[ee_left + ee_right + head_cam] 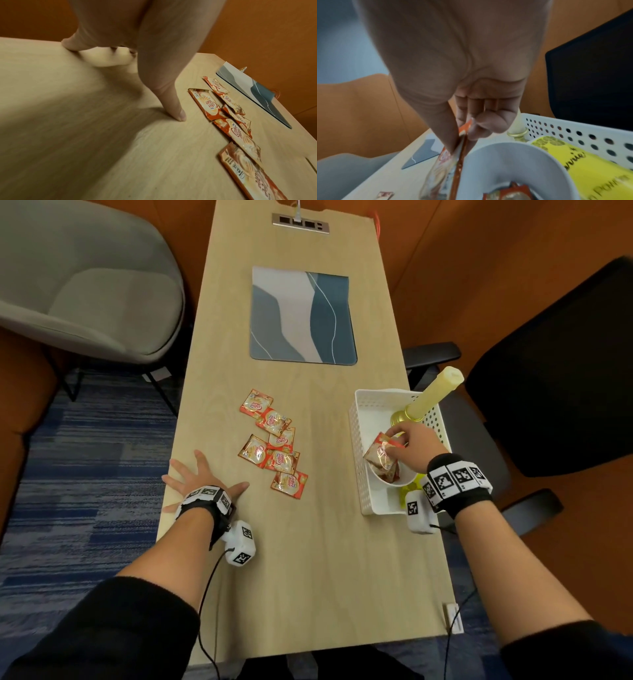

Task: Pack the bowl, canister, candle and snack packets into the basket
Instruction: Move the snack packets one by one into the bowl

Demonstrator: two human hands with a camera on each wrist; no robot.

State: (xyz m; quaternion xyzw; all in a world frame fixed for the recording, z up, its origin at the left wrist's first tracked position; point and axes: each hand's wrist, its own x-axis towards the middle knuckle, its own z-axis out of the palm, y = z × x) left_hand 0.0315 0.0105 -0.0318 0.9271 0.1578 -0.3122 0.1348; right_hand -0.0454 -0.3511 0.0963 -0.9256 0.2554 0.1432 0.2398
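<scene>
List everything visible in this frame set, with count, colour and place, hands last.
Orange-and-cream snack packets: six, loose on the table's middle.
White perforated plastic basket: one, right table edge.
White round bowl: one, inside basket, packets in it.
Yellow canister: one, in basket beside bowl.
Pale yellow candle on gold holder: one, basket's far end.
Blue-grey mat: one, far table.
Left hand: flat on table.
Right hand: pinches a packet over bowl.

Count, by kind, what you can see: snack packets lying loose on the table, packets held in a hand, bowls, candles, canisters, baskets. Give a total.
loose packets: 6
held packet, pinched by the right hand: 1
bowl: 1
candle: 1
canister: 1
basket: 1
Total: 11
Packets already inside the bowl are too hidden to count.
</scene>
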